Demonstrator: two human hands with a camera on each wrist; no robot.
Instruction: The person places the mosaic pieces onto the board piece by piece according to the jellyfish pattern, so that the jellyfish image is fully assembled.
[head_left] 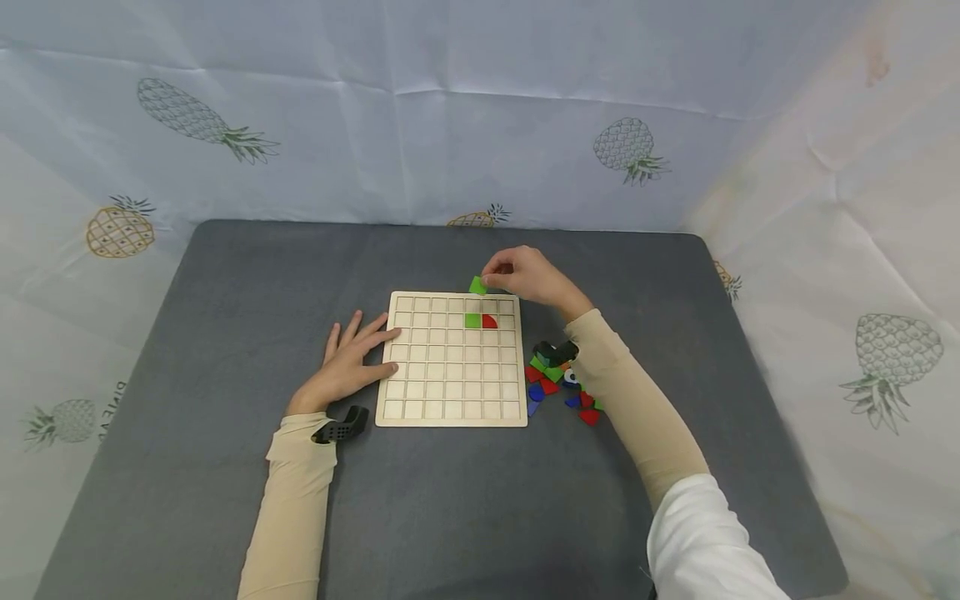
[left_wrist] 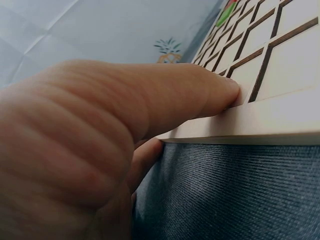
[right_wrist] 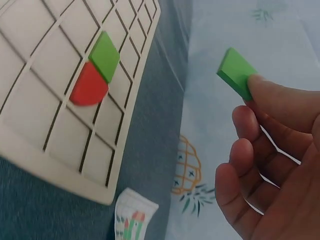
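A pale wooden grid board [head_left: 442, 379] lies on the dark table. My left hand [head_left: 348, 362] rests along its left edge, fingers spread, the thumb [left_wrist: 220, 92] pressing on the rim. Above the board's far edge, my right hand [head_left: 528, 275] pinches a green square tile [right_wrist: 235, 72] between thumb and index finger, the other fingers curled beneath. Two pieces sit side by side in grid cells of the second row from the far edge: a green square [head_left: 472, 321] and a red quarter-circle piece [right_wrist: 90, 87].
A loose pile of red, green and blue pieces [head_left: 551, 375] lies right of the board, partly under my right forearm. Beyond the board's edge, a small printed card [right_wrist: 134, 215] shows in the right wrist view. Pineapple-print cloth [head_left: 450, 150] hangs behind the table [head_left: 465, 500].
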